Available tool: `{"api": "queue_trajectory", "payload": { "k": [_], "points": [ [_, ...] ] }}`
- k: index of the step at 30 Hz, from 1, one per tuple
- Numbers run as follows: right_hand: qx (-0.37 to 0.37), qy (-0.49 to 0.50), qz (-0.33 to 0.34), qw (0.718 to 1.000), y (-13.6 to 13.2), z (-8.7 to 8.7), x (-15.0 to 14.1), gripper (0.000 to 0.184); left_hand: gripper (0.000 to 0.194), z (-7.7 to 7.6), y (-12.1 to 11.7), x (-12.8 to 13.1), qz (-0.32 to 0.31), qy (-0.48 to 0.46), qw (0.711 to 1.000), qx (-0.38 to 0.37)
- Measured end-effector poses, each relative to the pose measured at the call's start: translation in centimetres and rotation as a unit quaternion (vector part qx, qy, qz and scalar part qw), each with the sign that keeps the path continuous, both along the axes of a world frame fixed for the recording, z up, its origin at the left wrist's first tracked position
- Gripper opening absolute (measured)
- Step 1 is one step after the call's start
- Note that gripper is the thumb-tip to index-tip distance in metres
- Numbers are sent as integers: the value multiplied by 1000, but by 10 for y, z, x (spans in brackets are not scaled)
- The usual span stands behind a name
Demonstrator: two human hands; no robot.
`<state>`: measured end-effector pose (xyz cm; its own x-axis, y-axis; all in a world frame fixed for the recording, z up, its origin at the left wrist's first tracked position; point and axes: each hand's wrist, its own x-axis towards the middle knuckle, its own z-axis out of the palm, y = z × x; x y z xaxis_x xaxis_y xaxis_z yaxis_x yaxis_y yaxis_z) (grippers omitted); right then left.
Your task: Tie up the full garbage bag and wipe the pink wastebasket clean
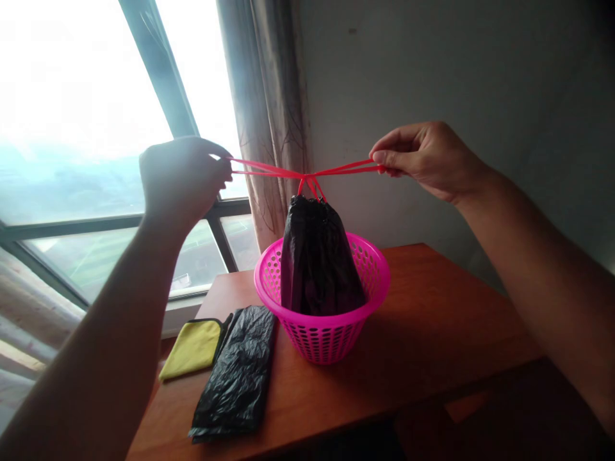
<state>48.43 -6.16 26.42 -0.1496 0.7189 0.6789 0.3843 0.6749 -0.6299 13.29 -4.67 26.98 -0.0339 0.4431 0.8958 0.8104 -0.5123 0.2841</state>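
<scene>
A black bin bag (pixel 317 262) stands gathered at its top inside a pink perforated basket (pixel 372 269) on a wooden table. Red drawstrings (pixel 310 174) run out sideways from a crossing just above the bag's neck. My left hand (pixel 185 176) is raised at the left, closed in a fist on the left ends of the drawstrings. My right hand (pixel 423 160) is raised at the right, pinching the right ends between thumb and fingers. The strings are stretched taut between both hands.
A folded black plastic bag (pixel 237 374) lies flat on the table (pixel 432 320) left of the basket. A yellow cloth (pixel 192 349) with a dark edge lies beside it near the table's left edge. A window (pixel 86 128) and curtain (pixel 269 115) are behind.
</scene>
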Motion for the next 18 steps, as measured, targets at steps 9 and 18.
{"api": "queue_trajectory", "payload": {
  "k": [9,18],
  "points": [
    [-239,-81,-29,967,-16,-132,68,26,21,-145,-9,-57,-106,-73,946,-296],
    [-21,-183,-82,980,-24,-81,15,72,51,-118,-40,-46,-308,-279,828,-376]
  ]
}}
